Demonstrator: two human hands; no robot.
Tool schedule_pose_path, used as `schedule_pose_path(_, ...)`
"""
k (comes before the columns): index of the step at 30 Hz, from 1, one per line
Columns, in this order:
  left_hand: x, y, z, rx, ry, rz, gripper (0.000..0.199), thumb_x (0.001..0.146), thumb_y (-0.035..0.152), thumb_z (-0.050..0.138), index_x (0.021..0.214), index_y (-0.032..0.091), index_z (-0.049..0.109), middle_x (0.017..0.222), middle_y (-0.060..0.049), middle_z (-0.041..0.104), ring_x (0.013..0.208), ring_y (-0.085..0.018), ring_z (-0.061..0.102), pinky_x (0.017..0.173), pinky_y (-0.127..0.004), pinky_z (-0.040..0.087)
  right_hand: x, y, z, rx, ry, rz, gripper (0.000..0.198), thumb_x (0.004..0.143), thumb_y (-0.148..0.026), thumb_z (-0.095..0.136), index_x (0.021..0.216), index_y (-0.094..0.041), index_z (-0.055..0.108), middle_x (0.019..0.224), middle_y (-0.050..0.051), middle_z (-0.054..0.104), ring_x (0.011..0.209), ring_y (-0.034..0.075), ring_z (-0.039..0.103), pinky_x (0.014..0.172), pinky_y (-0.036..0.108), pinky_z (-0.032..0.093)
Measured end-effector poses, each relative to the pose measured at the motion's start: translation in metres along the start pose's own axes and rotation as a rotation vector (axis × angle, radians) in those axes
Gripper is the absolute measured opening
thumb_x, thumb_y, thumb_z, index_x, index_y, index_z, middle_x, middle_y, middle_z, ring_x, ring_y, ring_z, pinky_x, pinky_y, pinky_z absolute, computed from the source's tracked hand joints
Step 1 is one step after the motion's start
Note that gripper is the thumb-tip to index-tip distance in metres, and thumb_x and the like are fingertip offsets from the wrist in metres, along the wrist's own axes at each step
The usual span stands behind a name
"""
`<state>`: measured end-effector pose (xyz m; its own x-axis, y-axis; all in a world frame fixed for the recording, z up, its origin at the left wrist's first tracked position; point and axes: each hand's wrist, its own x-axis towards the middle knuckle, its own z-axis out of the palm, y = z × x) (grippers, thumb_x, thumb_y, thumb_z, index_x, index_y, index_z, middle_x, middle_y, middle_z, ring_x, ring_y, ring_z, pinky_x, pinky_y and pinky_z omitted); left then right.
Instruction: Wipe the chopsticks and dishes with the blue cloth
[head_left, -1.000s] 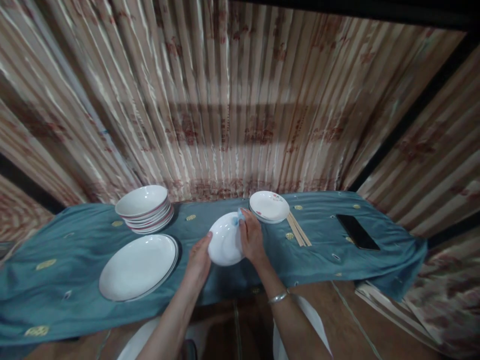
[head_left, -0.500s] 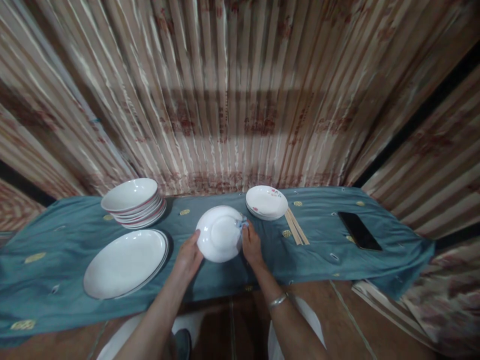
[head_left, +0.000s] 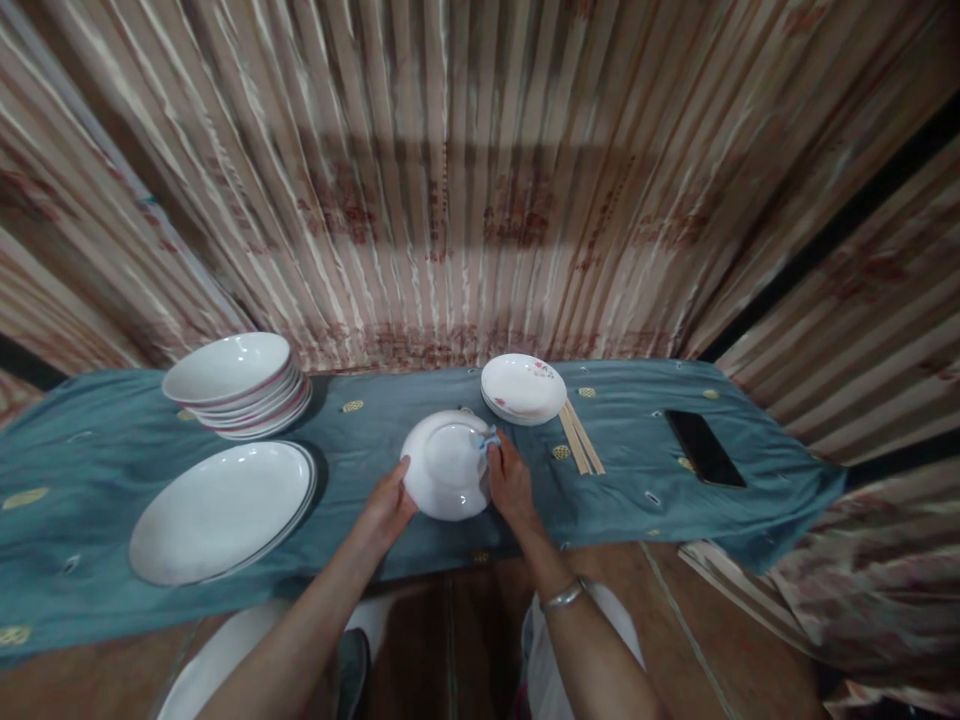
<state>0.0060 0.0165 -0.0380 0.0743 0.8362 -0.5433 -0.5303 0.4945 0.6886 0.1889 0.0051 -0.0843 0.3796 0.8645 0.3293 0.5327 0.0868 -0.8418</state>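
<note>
Above the near half of the table, a white plate (head_left: 442,478) is tilted with its underside and foot ring facing me. My left hand (head_left: 388,508) is closed on its left edge. At the plate's right rim, my right hand (head_left: 511,482) is closed on a small blue-and-white cloth (head_left: 489,440), which touches the plate. Most of the cloth is hidden by the fingers. Just beyond my right hand sits a short stack of white plates with red flowers (head_left: 521,386). Wooden chopsticks (head_left: 581,438) lie beside that stack.
Stacked white bowls with red rims (head_left: 232,370) stand at the back left. Large oval plates (head_left: 217,515) lie in front of them. A black phone (head_left: 705,448) rests at the right. A teal cloth (head_left: 622,510) covers the table; a pleated curtain (head_left: 465,200) hangs behind.
The plate has turned slightly in my hands, and the cloth stays at its right rim. My view has shifted, so the table things appear further left and higher.
</note>
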Motion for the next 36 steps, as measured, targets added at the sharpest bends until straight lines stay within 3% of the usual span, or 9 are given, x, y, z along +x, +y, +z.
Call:
schedule_pose_path(4, 0.005, -0.004, 0.000, -0.023, 0.011, -0.002, 0.011, 0.084, 0.018, 0.059, 0.088, 0.010, 0.066, 0.081, -0.012, 0.073, 0.086, -0.025, 0.070, 0.079, -0.037, 0.058, -0.009, 0.007, -0.001, -0.096, -0.007, -0.085, 0.044, 0.096, -0.036, 0.035, 0.126, -0.014, 0.057, 0.124, 0.017, 0.063, 0.119, 0.025, 0.057, 0.104, 0.042, 0.043)
schedule_pose_path(10, 0.002, -0.004, 0.008, -0.075, 0.083, -0.029, 0.020, 0.092, 0.011, 0.044, 0.093, 0.008, 0.063, 0.062, -0.005, 0.069, 0.054, -0.014, 0.063, 0.067, -0.028, 0.058, -0.025, 0.012, -0.004, -0.217, -0.058, -0.184, 0.048, 0.098, -0.032, 0.030, 0.132, -0.007, 0.052, 0.130, 0.021, 0.058, 0.127, 0.025, 0.050, 0.105, 0.045, 0.043)
schedule_pose_path(14, 0.002, -0.006, 0.010, -0.141, 0.099, -0.036, 0.023, 0.094, 0.013, 0.041, 0.098, 0.009, 0.063, 0.057, -0.002, 0.066, 0.047, -0.013, 0.059, 0.065, -0.026, 0.057, -0.036, 0.012, -0.007, -0.252, -0.064, -0.215, 0.049, 0.099, -0.031, 0.029, 0.137, -0.006, 0.047, 0.136, 0.022, 0.053, 0.131, 0.025, 0.046, 0.106, 0.047, 0.043)
schedule_pose_path(18, 0.006, -0.010, 0.006, -0.197, 0.063, -0.022, 0.032, 0.097, 0.021, 0.034, 0.100, 0.010, 0.064, 0.064, -0.002, 0.069, 0.055, -0.014, 0.063, 0.074, -0.028, 0.056, -0.045, 0.010, -0.009, -0.287, -0.065, -0.276, 0.049, 0.100, -0.030, 0.028, 0.140, -0.006, 0.043, 0.141, 0.022, 0.048, 0.136, 0.025, 0.040, 0.107, 0.047, 0.042)
schedule_pose_path(26, 0.005, -0.013, 0.007, -0.265, -0.058, -0.056, 0.049, 0.099, 0.033, 0.023, 0.119, 0.010, 0.061, 0.094, -0.009, 0.075, 0.100, -0.023, 0.067, 0.094, -0.036, 0.050, -0.068, -0.006, -0.006, -0.382, -0.106, -0.500, 0.049, 0.098, -0.016, 0.033, 0.146, -0.011, 0.033, 0.148, 0.017, 0.041, 0.143, 0.024, 0.026, 0.111, 0.049, 0.038)
schedule_pose_path(29, 0.005, -0.014, 0.008, -0.293, -0.072, -0.036, 0.050, 0.099, 0.033, 0.022, 0.121, 0.008, 0.059, 0.096, -0.011, 0.075, 0.105, -0.023, 0.066, 0.098, -0.037, 0.047, -0.075, -0.015, -0.002, -0.408, -0.126, -0.589, 0.052, 0.096, -0.010, 0.034, 0.148, -0.012, 0.030, 0.147, 0.016, 0.042, 0.145, 0.023, 0.023, 0.111, 0.048, 0.038)
schedule_pose_path(36, 0.017, -0.024, -0.003, -0.312, -0.142, -0.003, 0.041, 0.097, 0.032, 0.030, 0.116, 0.014, 0.063, 0.099, -0.012, 0.074, 0.104, -0.023, 0.065, 0.099, -0.038, 0.046, -0.075, -0.030, 0.009, -0.473, -0.261, -0.730, 0.049, 0.093, -0.006, 0.036, 0.142, -0.010, 0.042, 0.145, 0.015, 0.046, 0.144, 0.024, 0.023, 0.112, 0.047, 0.038)
